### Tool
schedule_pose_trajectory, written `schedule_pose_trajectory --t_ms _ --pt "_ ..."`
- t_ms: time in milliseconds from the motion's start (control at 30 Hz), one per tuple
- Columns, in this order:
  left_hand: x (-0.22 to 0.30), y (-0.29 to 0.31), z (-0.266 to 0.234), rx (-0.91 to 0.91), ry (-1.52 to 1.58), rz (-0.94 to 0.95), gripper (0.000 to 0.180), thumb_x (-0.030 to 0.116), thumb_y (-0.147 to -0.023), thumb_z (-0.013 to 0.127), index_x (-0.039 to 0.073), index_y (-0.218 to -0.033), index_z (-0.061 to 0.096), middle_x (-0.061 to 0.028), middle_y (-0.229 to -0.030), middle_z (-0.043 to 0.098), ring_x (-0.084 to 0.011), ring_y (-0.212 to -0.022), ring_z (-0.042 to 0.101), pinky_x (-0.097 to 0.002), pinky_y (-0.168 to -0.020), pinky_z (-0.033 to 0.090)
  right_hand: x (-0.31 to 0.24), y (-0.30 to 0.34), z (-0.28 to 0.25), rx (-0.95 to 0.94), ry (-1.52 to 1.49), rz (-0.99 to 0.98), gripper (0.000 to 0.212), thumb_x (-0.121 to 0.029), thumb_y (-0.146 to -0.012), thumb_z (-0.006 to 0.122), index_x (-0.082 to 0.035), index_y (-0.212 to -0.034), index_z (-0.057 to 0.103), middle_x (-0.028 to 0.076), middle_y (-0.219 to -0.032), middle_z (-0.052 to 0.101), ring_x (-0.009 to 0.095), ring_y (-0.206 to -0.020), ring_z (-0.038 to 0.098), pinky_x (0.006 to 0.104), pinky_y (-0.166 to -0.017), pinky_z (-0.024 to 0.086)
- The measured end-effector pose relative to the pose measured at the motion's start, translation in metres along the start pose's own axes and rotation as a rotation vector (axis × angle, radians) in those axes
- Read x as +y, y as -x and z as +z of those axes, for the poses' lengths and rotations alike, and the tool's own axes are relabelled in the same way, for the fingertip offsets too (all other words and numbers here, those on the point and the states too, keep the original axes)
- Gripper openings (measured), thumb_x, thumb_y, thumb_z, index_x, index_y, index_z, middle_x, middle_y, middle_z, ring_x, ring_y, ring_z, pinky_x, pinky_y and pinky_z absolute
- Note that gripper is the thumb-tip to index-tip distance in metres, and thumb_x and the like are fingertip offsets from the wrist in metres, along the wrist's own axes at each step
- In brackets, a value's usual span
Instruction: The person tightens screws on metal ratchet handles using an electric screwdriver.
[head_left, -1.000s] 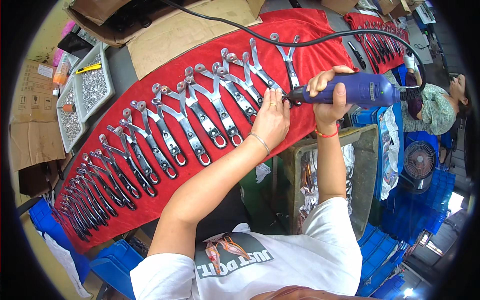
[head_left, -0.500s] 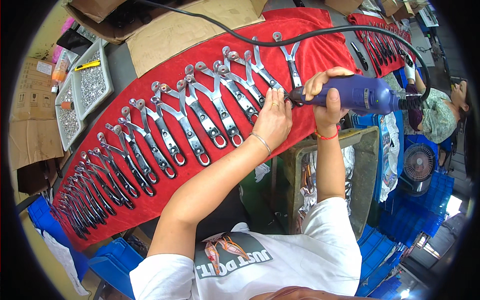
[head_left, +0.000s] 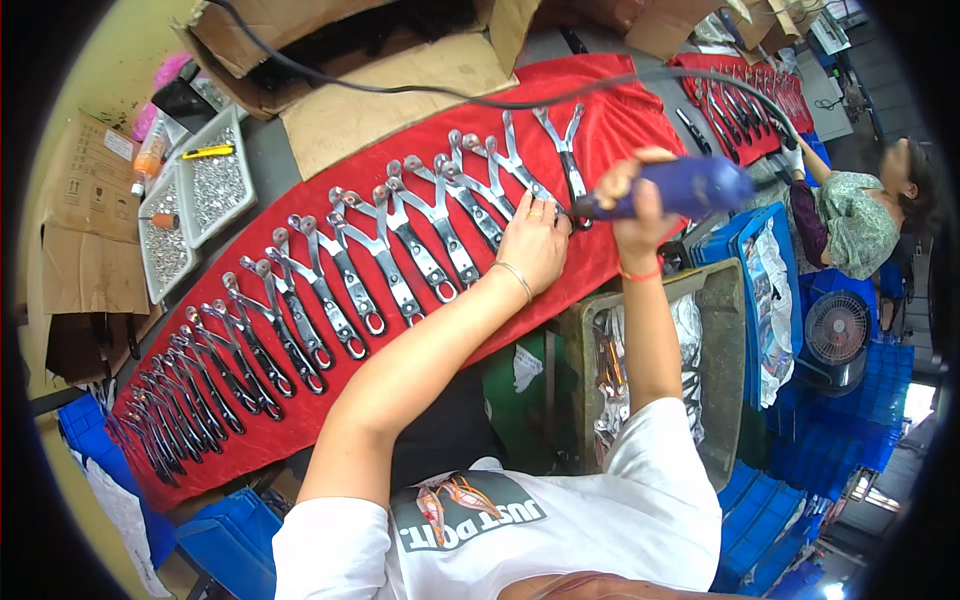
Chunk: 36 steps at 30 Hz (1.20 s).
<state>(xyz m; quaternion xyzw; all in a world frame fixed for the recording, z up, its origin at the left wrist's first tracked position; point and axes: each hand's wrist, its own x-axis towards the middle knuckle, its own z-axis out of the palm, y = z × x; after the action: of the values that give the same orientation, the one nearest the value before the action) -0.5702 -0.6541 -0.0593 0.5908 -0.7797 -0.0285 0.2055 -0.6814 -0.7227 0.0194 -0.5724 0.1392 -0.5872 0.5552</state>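
Note:
A long row of Y-shaped metal tools [head_left: 408, 299] with dark handles and a hole at the end lies on a red cloth [head_left: 600, 85]. My left hand [head_left: 537, 245] is at the row's right end, its fingers together and pressing on the handle of one Y-shaped tool [head_left: 530, 178]; the handle's lower part is hidden beneath it. In my right hand [head_left: 640, 205] is a purple-blue electric screwdriver [head_left: 690, 188], lying nearly level and blurred. Its dark tip points left, close to my left fingertips and the rightmost tool [head_left: 568, 165]. Whether the tip touches anything I cannot tell.
Two white trays [head_left: 245, 190] of small metal parts stand at left, a yellow cutter [head_left: 208, 152] across them. A black cord [head_left: 480, 98] arches over the cloth. Below my right forearm is a worn bin [head_left: 735, 330]. Another person [head_left: 860, 225] works at far right, near a fan [head_left: 838, 328].
The view has shifted, so the table appears lower in the picture. The screwdriver has moved slightly and now blurs. My left hand stays by the row's right end.

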Motion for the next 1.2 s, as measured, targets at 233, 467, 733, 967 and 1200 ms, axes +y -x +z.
schedule_pose_trajectory --t_ms 233,467,733,967,1200 --pt "-0.039 -0.052 -0.012 -0.133 -0.253 0.279 0.013 0.014 -0.081 0.053 0.012 -0.086 0.066 -0.0043 -0.089 0.063 -0.0222 -0.09 0.061 -0.0494 -0.104 0.031 -0.085 0.035 -0.011 0.155 -0.083 -0.249 0.043 -0.039 -0.091 0.05 -0.005 -0.115 0.045 0.004 -0.07 0.046 0.014 -0.054 0.045 0.028 -0.053 0.039" --pt "-0.053 -0.086 -0.011 -0.135 -0.406 0.648 0.014 0.021 -0.082 0.053 0.016 -0.08 0.066 -0.0002 -0.087 0.061 -0.0172 -0.088 0.061 -0.0379 -0.086 0.044 -0.121 0.082 -0.014 0.366 -0.151 -0.299 0.042 -0.039 -0.092 0.048 -0.004 -0.114 0.047 0.004 -0.068 0.045 0.013 -0.05 0.043 0.0253 -0.049 0.036" --pt "-0.104 -0.087 -0.137 0.405 0.433 0.353 0.031 -0.002 -0.072 0.066 0.009 -0.1 0.06 -0.0079 -0.096 0.064 -0.0247 -0.084 0.065 -0.0313 -0.077 0.053 -0.125 0.1 -0.017 0.596 -0.25 -0.246 0.037 -0.037 -0.091 0.052 -0.004 -0.109 0.046 0.004 -0.066 0.045 0.011 -0.052 0.042 0.0248 -0.052 0.036" --pt "-0.244 0.004 -0.158 0.65 1.156 -0.671 0.03 -0.001 -0.079 0.068 -0.003 -0.106 0.057 -0.0135 -0.095 0.065 -0.0219 -0.082 0.067 -0.0282 -0.07 0.058 -0.098 0.084 0.014 0.548 -0.393 -0.099 0.036 -0.035 -0.092 0.049 -0.003 -0.107 0.05 0.004 -0.067 0.046 0.011 -0.052 0.043 0.025 -0.052 0.037" --pt "-0.253 0.03 -0.176 0.5 1.643 -0.777 0.037 0.007 -0.083 0.068 -0.005 -0.115 0.053 -0.0165 -0.097 0.063 -0.0247 -0.081 0.068 -0.0273 -0.07 0.059 -0.095 0.076 0.034 0.591 -0.321 -0.02 0.033 -0.033 -0.092 0.052 -0.003 -0.106 0.048 0.003 -0.064 0.046 0.011 -0.051 0.045 0.0245 -0.051 0.039"
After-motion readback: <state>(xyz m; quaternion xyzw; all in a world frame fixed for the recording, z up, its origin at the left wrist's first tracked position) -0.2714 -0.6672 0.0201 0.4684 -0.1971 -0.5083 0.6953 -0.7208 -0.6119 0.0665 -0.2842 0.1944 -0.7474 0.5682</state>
